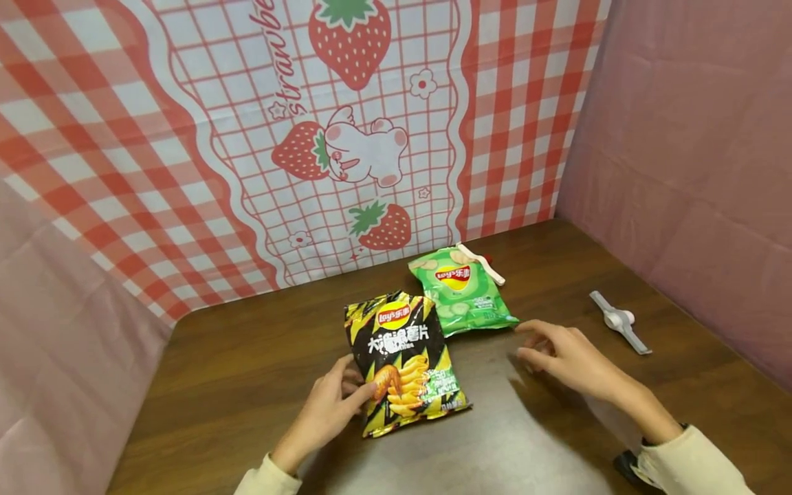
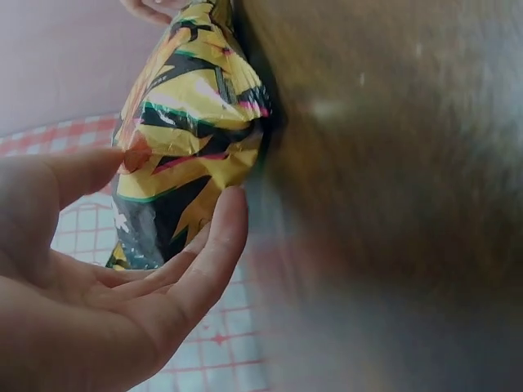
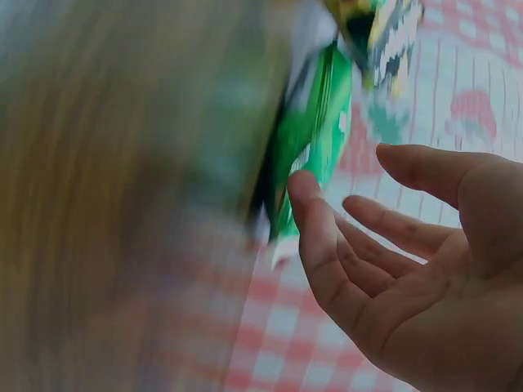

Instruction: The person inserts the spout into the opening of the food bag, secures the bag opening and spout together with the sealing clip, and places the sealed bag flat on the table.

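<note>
Two chip bags (image 1: 403, 361), two hands (image 1: 331, 409)

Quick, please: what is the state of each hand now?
Left hand: open, fingers touching the black and yellow chip bag.
Right hand: open, holding nothing, near the green chip bag.

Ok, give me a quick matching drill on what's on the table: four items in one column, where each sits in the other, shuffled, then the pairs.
Items:
1. black-and-yellow chip bag
2. green chip bag
3. grey clip
4. white clip

Places:
A. alone on the table near the pink wall
B. on the top edge of the green bag
C. at the left hand, its fingers touching it
D. just ahead of the open right hand

Pairs: 1-C, 2-D, 3-A, 4-B
</note>
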`<action>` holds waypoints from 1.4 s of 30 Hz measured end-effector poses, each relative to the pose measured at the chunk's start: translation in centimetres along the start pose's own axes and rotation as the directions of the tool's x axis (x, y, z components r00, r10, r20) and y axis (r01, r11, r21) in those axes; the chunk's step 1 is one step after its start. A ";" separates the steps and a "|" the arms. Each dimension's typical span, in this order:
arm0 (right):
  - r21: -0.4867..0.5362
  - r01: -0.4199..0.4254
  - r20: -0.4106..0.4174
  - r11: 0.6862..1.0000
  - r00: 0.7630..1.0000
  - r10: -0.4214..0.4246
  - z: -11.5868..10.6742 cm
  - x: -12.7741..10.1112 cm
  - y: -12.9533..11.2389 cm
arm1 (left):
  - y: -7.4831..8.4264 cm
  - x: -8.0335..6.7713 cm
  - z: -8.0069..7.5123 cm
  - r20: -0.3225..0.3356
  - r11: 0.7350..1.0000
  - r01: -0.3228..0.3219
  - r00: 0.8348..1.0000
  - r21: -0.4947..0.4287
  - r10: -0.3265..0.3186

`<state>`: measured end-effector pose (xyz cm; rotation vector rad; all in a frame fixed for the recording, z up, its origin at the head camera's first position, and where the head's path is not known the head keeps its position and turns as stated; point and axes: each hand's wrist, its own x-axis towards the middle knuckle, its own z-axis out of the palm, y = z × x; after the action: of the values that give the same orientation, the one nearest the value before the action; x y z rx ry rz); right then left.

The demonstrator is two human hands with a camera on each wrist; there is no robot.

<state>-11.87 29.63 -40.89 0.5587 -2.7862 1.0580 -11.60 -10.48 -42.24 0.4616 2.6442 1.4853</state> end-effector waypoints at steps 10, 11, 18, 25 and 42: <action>-0.196 -0.179 -0.280 0.964 0.953 0.120 -5.9 -0.8 6.4 | 1.1 0.0 -0.4 -0.228 0.960 -0.119 0.957 0.253 0.179; -0.193 -0.215 -0.301 0.957 0.942 0.151 -6.2 -0.8 7.0 | 1.2 0.1 -0.4 -0.251 0.952 -0.145 0.944 0.269 0.215; -0.148 -0.464 -0.227 0.873 0.875 0.427 -7.4 -0.9 9.6 | 1.7 0.3 -0.1 -0.309 0.902 -0.277 0.872 0.332 0.381; -0.186 -0.504 -0.163 0.843 0.862 0.479 -7.7 -0.8 10.5 | 3.1 1.0 0.7 -0.299 0.868 -0.368 0.832 0.334 0.468; -0.133 -0.439 -0.115 0.889 0.897 0.426 -7.1 -1.0 10.2 | 7.3 4.6 4.9 -0.078 0.883 -0.434 0.889 0.178 0.452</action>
<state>-14.97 41.69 -42.10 -0.1368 -2.9540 0.8842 -13.34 -1.55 -38.30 1.0935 2.8972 1.4445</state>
